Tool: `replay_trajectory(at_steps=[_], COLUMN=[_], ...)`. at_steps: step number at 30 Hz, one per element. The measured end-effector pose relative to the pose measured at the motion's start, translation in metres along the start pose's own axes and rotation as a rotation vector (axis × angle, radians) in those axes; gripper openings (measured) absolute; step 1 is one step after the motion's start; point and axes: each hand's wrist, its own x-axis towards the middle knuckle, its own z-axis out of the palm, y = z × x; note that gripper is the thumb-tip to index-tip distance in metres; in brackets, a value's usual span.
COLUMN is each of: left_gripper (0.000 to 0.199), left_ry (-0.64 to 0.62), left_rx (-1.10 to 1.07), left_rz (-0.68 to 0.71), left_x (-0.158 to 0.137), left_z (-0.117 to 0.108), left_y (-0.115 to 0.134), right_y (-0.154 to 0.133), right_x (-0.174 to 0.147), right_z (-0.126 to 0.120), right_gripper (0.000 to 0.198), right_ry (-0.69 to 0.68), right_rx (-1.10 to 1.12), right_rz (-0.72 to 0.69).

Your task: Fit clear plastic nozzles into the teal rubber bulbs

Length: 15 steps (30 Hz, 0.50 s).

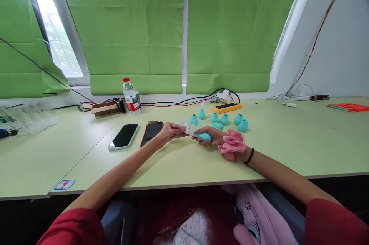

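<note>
Right hand (208,136) rests on the pale green table (184,160), fingers curled tight around a small teal plastic bottle-shaped piece (203,136) lying on its side in the grip; a pink fabric scrunchie (232,144) and a thin black band (250,156) sit on that wrist. Left hand (169,131) meets it from the other side, fingertips pinched on a small whitish translucent piece (188,127) at the teal piece's near end; whether the two pieces are joined cannot be told.

Just beyond the right hand stand six more small teal bottle-shaped pieces (224,120), most of them upright and open-topped, one lying over nearest the knuckles; contents cannot be seen. Beyond these lies an orange flat device (226,107) with a white box (224,96) and cables behind it.

Just beside the left hand lies a red-cased phone (152,133), face up; further to that side a silver-edged phone (123,136), dark screen up. Well beyond the left hand stands a clear plastic water bottle with red cap (131,96), upright and capped; liquid level not discernible; a brown cardboard box (104,108) lies beside it. Far off to the left sits a heap of clear plastic bags (27,116); contents unclear.
</note>
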Motion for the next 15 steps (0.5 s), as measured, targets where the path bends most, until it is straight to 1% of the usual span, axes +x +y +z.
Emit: replay_trajectory(at_steps=[5,10,12,15], left_gripper=[0.031,0.033,0.032,0.032], left_ry=[-0.026,-0.024,-0.024,-0.013], left_rx=[0.025,0.072,0.065,0.035], left_rz=[0.033,0.04,0.024,0.02], left_x=[-0.001,-0.003,-0.003,-0.002], left_z=[0.001,0.003,0.003,0.003], left_y=[0.001,0.003,0.004,0.006], right_y=[0.002,0.001,-0.001,-0.003], right_x=[0.001,-0.004,-0.006,-0.01], right_z=[-0.005,-0.003,0.001,0.01], right_gripper=[0.01,0.011,0.011,0.014], right_ry=[-0.012,-0.034,-0.018,0.04], right_rx=[0.015,0.015,-0.024,-0.14], right_rz=[0.015,0.051,0.026,-0.088])
